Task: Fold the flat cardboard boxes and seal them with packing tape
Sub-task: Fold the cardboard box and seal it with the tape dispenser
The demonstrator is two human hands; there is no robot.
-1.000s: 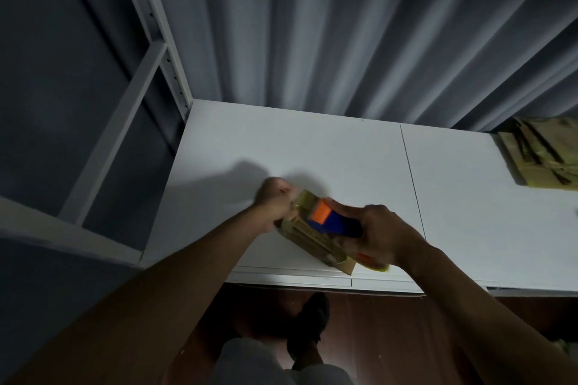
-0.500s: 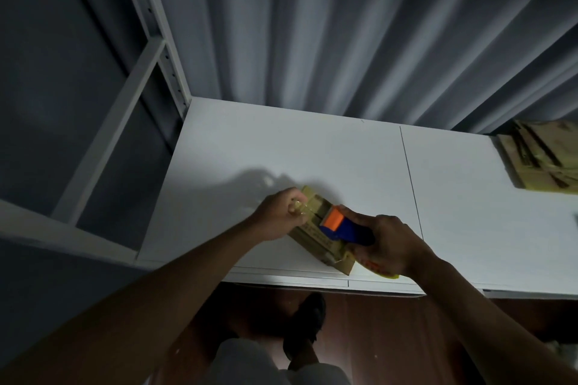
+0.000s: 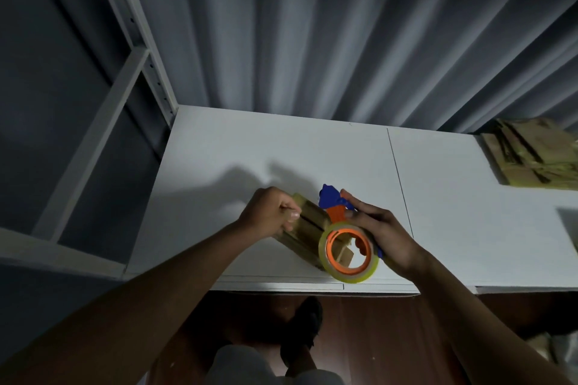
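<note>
Head view: tape dispenser (image 3: 342, 237) now rolled upright, reel exposed, gripped by right hand (image 3: 386, 236). Small box (image 3: 312, 228) at table (image 3: 250, 150) front edge, pinched by left hand (image 3: 270, 212). Sealing underway; flat cardboard stack (image 3: 531, 156) left unfolded.

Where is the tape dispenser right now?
Head view, near the table's front edge: the tape dispenser is in the right hand, against the small cardboard box.

on the white worktop (image 3: 219, 166), the left hand (image 3: 269, 212) grips the far end of a small cardboard box (image 3: 308, 222), while the right hand (image 3: 386, 236) holds a blue-and-orange tape dispenser (image 3: 336, 206) against it; flat cardboard boxes (image 3: 531, 156) lie stacked at far right.
</note>
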